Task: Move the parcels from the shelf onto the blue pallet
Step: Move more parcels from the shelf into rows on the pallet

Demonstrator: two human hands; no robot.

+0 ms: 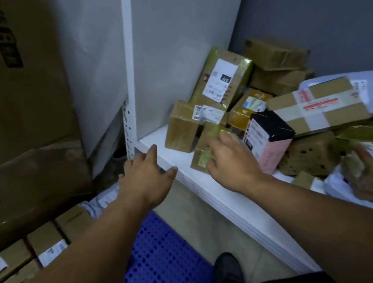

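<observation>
Dim, bluish indoor light, dark grey wall point(330, 6) at the back right, pale floor point(194, 226) underfoot, white metal shelf point(215, 200) with a perforated upright post point(128, 126) and plain white side panel point(176, 44), tall brown cartons point(11, 121) stacked on the left

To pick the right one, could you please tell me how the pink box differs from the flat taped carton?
The pink box has a black top; the flat taped carton is brown with pale crossed tape. The pink box stands tall and tilted; the flat taped carton lies low and wide. Both are on the shelf.
</observation>
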